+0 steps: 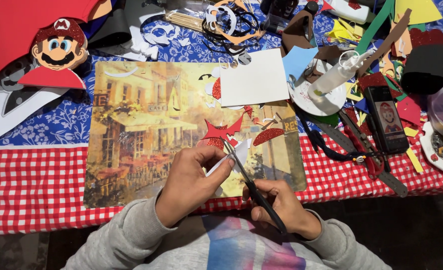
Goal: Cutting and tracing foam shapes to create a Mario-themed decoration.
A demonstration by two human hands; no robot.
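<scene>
Scissors (254, 187), slim and dark-handled, gripped in right hand (276, 202), blades biting small white paper scrap (234, 161) pinched by left hand (194, 180). Beyond, glossy street-scene placemat (141, 130) strewn with glittery red foam offcuts (224, 131). Farther back, plain white sheet (254, 77), clear glue bottle (336, 75) on round plate (301, 97).

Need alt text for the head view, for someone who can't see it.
A person's left hand holds a small white paper piece while the right hand cuts it with black scissors over a painted street-scene placemat. Red cutouts and craft scraps lie around.
</scene>
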